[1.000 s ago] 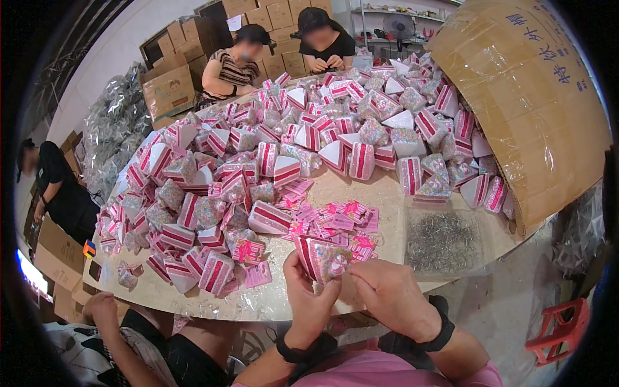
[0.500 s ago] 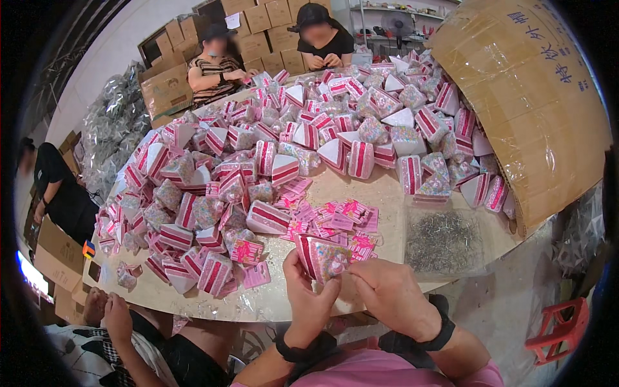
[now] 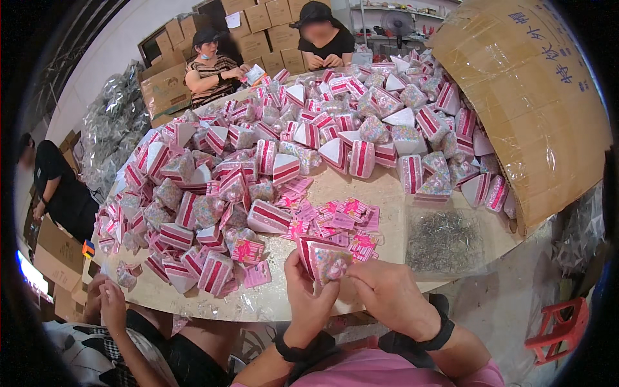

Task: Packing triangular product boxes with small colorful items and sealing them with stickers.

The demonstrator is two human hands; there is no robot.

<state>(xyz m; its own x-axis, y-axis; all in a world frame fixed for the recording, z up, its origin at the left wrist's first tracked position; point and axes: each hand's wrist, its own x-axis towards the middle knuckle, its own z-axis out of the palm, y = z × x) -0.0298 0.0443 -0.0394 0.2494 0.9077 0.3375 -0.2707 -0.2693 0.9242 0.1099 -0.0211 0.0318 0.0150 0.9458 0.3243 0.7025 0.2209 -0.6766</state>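
My left hand [image 3: 308, 302] and my right hand [image 3: 390, 293] hold between them a wedge-shaped clear packet [image 3: 324, 257] with red-and-white striped sides, filled with small pastel sweets. It is lifted just above the near rim of the round table [image 3: 387, 184]. Right behind it lies a loose heap of pink paper tags [image 3: 338, 221]. Further back, several identical striped wedge packets [image 3: 271, 164] cover most of the tabletop.
A clear bag of small metal pieces [image 3: 443, 240] lies to the right of my hands. A big tipped cardboard box [image 3: 535, 109] spills packets at the right. Other people sit around the table; one person's hands [image 3: 106, 300] are at lower left. A red stool [image 3: 561, 329] stands at lower right.
My hands have stayed in place, turning the packet slightly. The person at the far left of the table has shifted a little.
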